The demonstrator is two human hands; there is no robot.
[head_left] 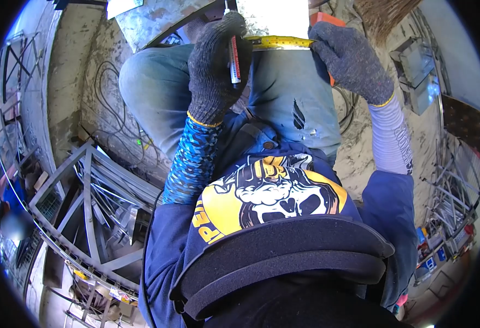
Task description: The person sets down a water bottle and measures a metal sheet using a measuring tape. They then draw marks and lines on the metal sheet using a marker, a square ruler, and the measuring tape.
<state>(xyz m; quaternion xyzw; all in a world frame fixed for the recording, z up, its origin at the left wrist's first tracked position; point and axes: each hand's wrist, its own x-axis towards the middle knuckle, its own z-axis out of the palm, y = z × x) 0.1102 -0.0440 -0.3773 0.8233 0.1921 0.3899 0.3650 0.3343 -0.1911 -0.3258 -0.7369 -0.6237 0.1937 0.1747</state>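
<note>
My left hand (218,65), in a dark grey knit glove, is closed around a white and red marker pen (234,60), held nearly upright. Its fingers are also at the left end of a yellow tape measure (281,42). The tape's blade lies stretched across the near edge of a bright, pale sheet or plate (273,19) above my lap. At the blade's right end, the fingers of my gloved right hand (355,60) are closed on it. An orange object (327,19) shows partly behind my right hand; its kind is hidden.
Metal frames and bars (89,208) stand at the lower left. Cables (106,93) lie on the stained floor. A metal piece (163,22) is at the upper left, a straw broom (385,16) at the upper right. More metal stock (458,180) and boxes (442,246) sit at the right.
</note>
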